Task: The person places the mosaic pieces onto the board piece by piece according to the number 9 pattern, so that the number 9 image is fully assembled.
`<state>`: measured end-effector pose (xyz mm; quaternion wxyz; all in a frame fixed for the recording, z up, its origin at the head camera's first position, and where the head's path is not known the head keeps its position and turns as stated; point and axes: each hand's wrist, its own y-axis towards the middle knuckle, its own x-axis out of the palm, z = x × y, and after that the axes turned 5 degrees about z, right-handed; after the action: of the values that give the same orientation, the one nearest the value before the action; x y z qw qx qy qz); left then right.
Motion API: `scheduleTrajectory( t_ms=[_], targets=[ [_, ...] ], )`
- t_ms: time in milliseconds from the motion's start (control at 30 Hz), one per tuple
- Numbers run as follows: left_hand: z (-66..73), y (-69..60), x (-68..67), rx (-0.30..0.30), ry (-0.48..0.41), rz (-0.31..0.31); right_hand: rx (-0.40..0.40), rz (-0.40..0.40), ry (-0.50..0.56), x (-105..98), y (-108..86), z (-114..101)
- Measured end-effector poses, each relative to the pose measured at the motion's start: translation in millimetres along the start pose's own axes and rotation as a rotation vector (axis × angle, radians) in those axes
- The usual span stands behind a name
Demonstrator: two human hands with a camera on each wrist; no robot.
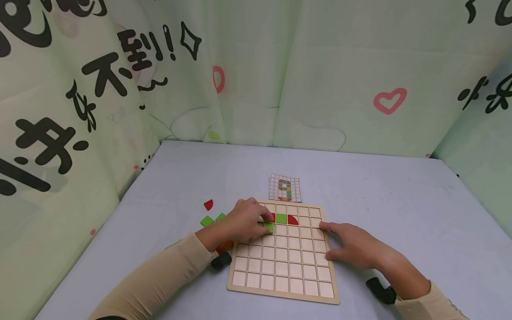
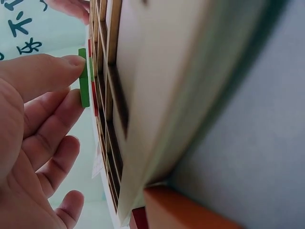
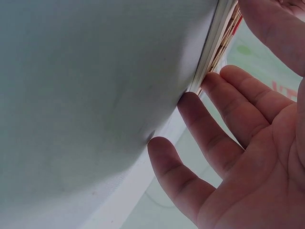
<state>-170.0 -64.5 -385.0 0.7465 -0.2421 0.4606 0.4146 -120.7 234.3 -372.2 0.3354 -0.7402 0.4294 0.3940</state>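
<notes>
A wooden grid board (image 1: 283, 295) lies on the table between both hands. My left hand (image 1: 247, 218) reaches over its upper left part and pinches a green square tile (image 1: 269, 228) between thumb and fingers; in the left wrist view this tile (image 2: 84, 78) is held on edge, close to the grid. In one upper row sit a red tile (image 1: 274, 217), partly hidden by the fingers, a green square (image 1: 282, 218) and a red quarter-round tile (image 1: 293, 220). My right hand (image 1: 356, 245) touches the board's right edge with spread fingers (image 3: 209, 133).
Behind the board lies a pattern card (image 1: 296, 187) with a coloured figure. Left of the board are a loose red quarter-round (image 1: 208, 205), green tiles (image 1: 207, 221) and orange pieces (image 1: 227, 245), partly behind the left forearm. Printed curtains (image 1: 320, 89) enclose the table.
</notes>
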Motion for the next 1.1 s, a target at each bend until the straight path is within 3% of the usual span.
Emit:
scheduleTrajectory(
  t_ms=[700, 1100],
  targets=[
    [-2.7, 0.9, 1.9, 0.028, 0.026, -0.014, -0.007, 0.007, 0.0, -1.2, -1.1, -0.6],
    [-4.5, 1.3, 2.9, 0.011, 0.018, 0.0, -0.007, 0.01, -0.006, -0.7, -0.6, -1.7]
  ],
)
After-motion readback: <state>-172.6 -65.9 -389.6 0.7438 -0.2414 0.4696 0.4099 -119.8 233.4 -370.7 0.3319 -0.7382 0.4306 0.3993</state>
